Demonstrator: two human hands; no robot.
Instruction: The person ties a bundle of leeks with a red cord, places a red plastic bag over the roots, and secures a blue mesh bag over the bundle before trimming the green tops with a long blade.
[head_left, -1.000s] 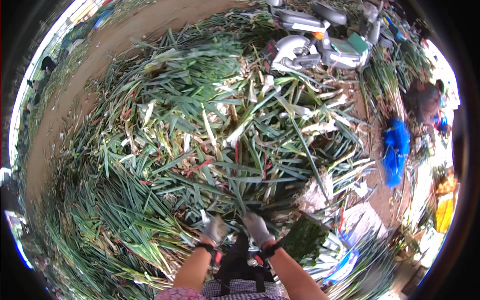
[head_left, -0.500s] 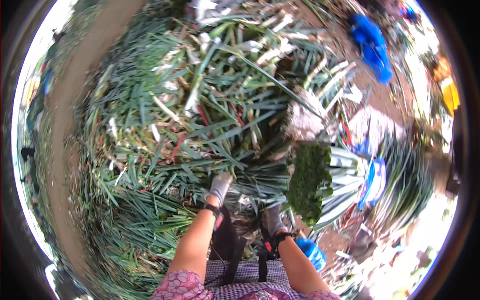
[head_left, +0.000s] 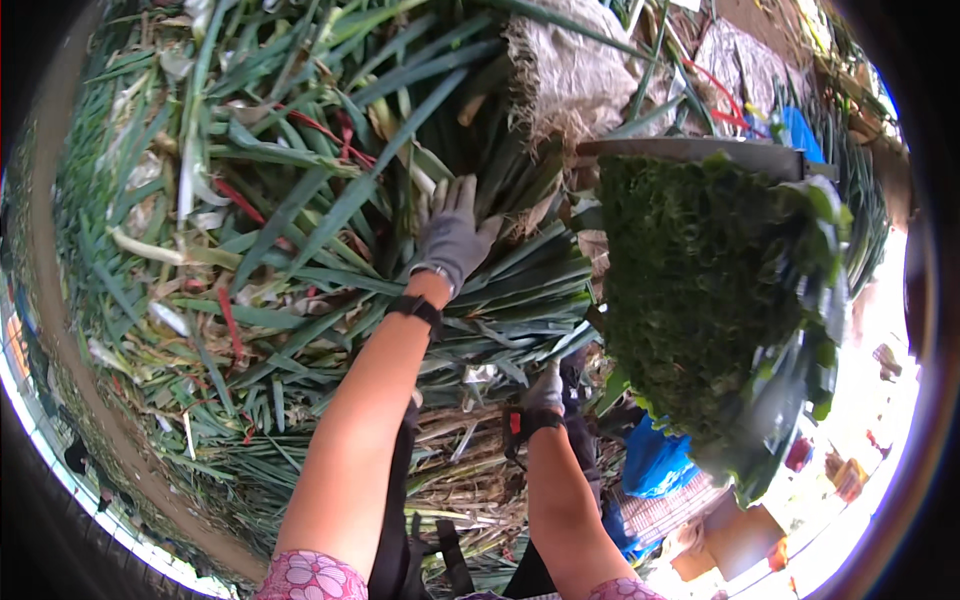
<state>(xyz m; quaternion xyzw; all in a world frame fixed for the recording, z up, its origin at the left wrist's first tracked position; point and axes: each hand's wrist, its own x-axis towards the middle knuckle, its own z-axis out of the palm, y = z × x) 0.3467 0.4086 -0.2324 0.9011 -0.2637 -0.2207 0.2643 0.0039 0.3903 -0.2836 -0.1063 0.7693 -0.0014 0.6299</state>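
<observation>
My left hand (head_left: 452, 235), in a grey glove with a black wrist strap, reaches forward over the pile of long green onion leaves (head_left: 330, 215). Its fingers are stretched out and hold nothing. Nearer to me, my right hand (head_left: 547, 388), also gloved, is low beside a bunch of leaves (head_left: 525, 300); its fingers are mostly hidden. To its right stands a large bundle of green onions with dark green cut ends (head_left: 705, 270) facing left. A long metal blade (head_left: 690, 150) lies along the far side of that bundle.
A frayed pale woven sack (head_left: 570, 70) lies beyond my left hand. Red ties (head_left: 235, 320) are scattered among the leaves. Right of my right arm are a blue plastic bag (head_left: 657, 460) and a cardboard box (head_left: 742, 540). A brown dirt strip (head_left: 75, 410) curves along the left.
The view has come lower and closer to the pile. My left hand has moved forward onto the leaves, its fingers now stretched out. The blade now shows clearly by the cut bundle.
</observation>
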